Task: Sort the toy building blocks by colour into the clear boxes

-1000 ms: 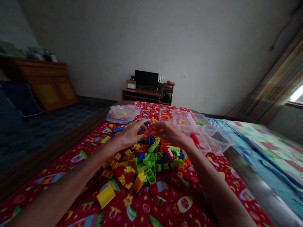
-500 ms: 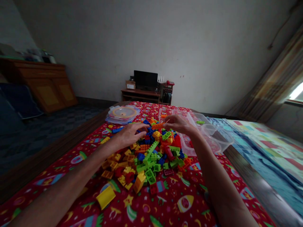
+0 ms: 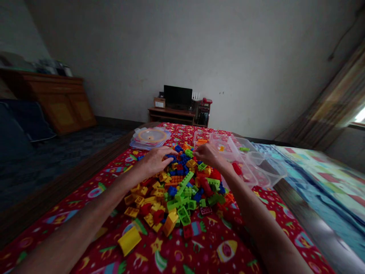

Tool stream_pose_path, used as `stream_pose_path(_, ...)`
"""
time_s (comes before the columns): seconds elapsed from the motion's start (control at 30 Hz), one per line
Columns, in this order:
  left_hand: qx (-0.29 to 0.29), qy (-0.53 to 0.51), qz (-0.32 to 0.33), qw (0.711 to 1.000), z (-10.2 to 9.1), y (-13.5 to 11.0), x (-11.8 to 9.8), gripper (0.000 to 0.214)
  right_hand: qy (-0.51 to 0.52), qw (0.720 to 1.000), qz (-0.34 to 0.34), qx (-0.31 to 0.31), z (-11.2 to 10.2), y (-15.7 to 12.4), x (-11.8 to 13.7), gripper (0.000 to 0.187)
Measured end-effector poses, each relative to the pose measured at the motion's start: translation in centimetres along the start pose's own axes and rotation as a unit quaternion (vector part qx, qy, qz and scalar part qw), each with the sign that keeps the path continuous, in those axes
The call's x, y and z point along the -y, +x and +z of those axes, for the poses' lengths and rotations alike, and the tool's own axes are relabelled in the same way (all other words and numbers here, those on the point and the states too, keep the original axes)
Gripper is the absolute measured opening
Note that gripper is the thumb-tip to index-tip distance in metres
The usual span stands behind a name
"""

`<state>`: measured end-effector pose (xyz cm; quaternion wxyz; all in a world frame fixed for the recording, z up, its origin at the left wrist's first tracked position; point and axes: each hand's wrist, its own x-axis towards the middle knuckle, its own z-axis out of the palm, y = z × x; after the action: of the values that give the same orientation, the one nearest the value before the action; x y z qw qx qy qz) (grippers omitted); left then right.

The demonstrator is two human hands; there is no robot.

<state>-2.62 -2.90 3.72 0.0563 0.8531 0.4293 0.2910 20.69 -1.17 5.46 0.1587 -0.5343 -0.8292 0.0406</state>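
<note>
Left hand point(image 3: 155, 160), right hand point(image 3: 209, 155) on bricks point(image 3: 182, 186) beside containers point(image 3: 258, 171).

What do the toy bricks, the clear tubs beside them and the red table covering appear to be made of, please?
The toy bricks look like moulded plastic: bright solid colours, studded tops, slight sheen. The clear tubs seem thin transparent plastic; contents show through their walls. The red table covering is probably printed fabric or vinyl; I cannot tell which.

- I see a stack of clear lids point(image 3: 150, 137) at the table's far left.
- Clear tubs point(image 3: 256, 167) sit at its right edge.
- A dark monitor point(image 3: 177, 97) tops a low stand point(image 3: 171, 114).
- A wooden cabinet point(image 3: 59, 101) stands left.
</note>
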Motion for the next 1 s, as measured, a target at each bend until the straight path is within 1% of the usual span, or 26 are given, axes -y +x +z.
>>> stream_pose_path(0.03, 0.002, 0.005, 0.009, 1.000, 0.1, 0.0, 0.0, 0.029, -0.022, 1.000, -0.002, 0.018, 0.3, -0.4, 0.5, 0.030)
stream_pose_path(0.1, 0.020, 0.015, 0.026, 0.999, 0.4, -0.1, -0.2, 0.024, -0.065, 0.997, -0.014, 0.035, 0.6, -1.1, 1.3, 0.027)
stream_pose_path(0.17, 0.044, 0.028, 0.040, 0.998, 0.5, -0.2, -0.3, 0.020, -0.093, 0.994, -0.025, 0.046, 0.9, -1.4, 1.7, 0.028)
stream_pose_path(0.27, 0.078, 0.053, 0.054, 0.994, 0.7, -0.3, -0.4, 0.017, -0.084, 0.994, -0.024, 0.059, 1.3, -1.3, 1.3, 0.028)
stream_pose_path(0.4, 0.107, 0.063, 0.061, 0.990, 0.9, -0.5, -0.6, 0.018, -0.045, 0.997, -0.032, 0.051, 1.3, -0.8, 0.1, 0.025)
stream_pose_path(0.47, 0.101, 0.066, 0.059, 0.991, 1.0, -0.5, -0.6, 0.019, -0.031, 0.998, -0.048, 0.041, 1.0, -0.7, -0.3, 0.022)
stream_pose_path(0.57, 0.075, 0.067, 0.036, 0.994, 1.4, -0.4, -0.7, 0.022, 0.006, 0.997, -0.075, 0.016, 0.7, -0.7, -0.4, 0.024)
stream_pose_path(0.67, 0.048, 0.061, 0.016, 0.997, 2.2, -0.5, -0.8, 0.034, 0.044, 0.996, -0.080, 0.006, 0.8, -0.7, 0.1, 0.025)
stream_pose_path(0.73, 0.054, 0.059, 0.033, 0.996, 2.8, -0.7, -0.8, 0.036, 0.052, 0.995, -0.085, 0.012, 1.0, -0.7, 0.3, 0.026)
stream_pose_path(0.87, 0.075, 0.048, 0.077, 0.993, 3.6, -1.0, -0.6, 0.024, 0.006, 0.997, -0.072, 0.012, 1.2, -0.8, 0.1, 0.025)
stream_pose_path(0.9, 0.073, 0.047, 0.079, 0.993, 3.7, -1.0, -0.6, 0.022, -0.003, 0.997, -0.074, 0.024, 1.2, -0.8, 0.0, 0.024)
stream_pose_path(1.0, 0.062, 0.051, 0.071, 0.994, 3.8, -1.0, -0.6, 0.019, 0.005, 0.987, -0.120, 0.107, 1.3, -0.8, -0.2, 0.028)
